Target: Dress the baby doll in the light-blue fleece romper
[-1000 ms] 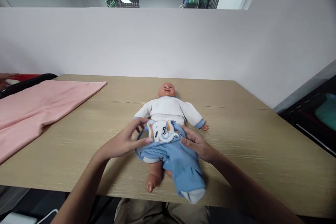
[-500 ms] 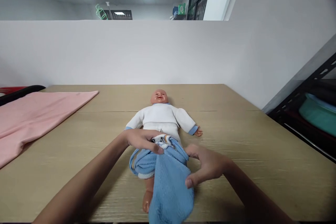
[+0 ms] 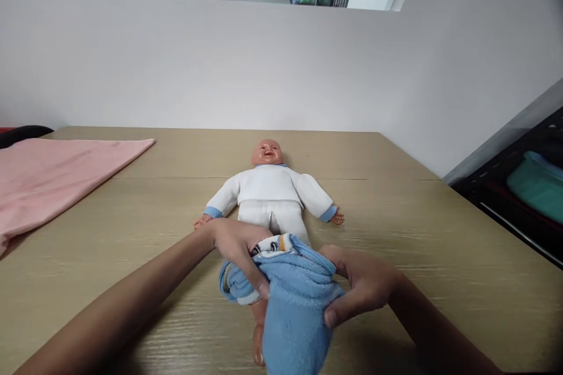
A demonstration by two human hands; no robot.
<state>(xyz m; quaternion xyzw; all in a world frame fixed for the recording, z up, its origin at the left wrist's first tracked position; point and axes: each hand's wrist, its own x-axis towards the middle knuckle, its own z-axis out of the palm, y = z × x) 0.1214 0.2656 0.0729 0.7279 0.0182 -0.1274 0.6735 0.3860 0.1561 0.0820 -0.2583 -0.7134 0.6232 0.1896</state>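
Note:
A baby doll (image 3: pixel 269 184) in a white top with blue cuffs and white bottoms lies on its back, head away from me. Blue fleecy trousers (image 3: pixel 299 316) with a white patterned band are bunched around its lower legs. One bare foot (image 3: pixel 258 343) sticks out below the gathered leg on the left; the other foot is covered by the cloth. My left hand (image 3: pixel 244 249) grips the bunched fabric near the band, fingers partly hidden behind it. On the right side, my right hand (image 3: pixel 358 284) pinches the trouser leg between thumb and fingers.
The doll lies on a wooden table (image 3: pixel 396 217). A pink cloth (image 3: pixel 65 173) is spread at the left, beside a black rounded edge (image 3: pixel 26 133). A white wall (image 3: pixel 220 64) stands behind. To the right is a black shelf rack (image 3: pixel 501 199) holding a green-blue item (image 3: pixel 539 184).
My view has tilted down a little. The blue cloth is drawn further up and rounder over the right leg, and my right hand now closes on it.

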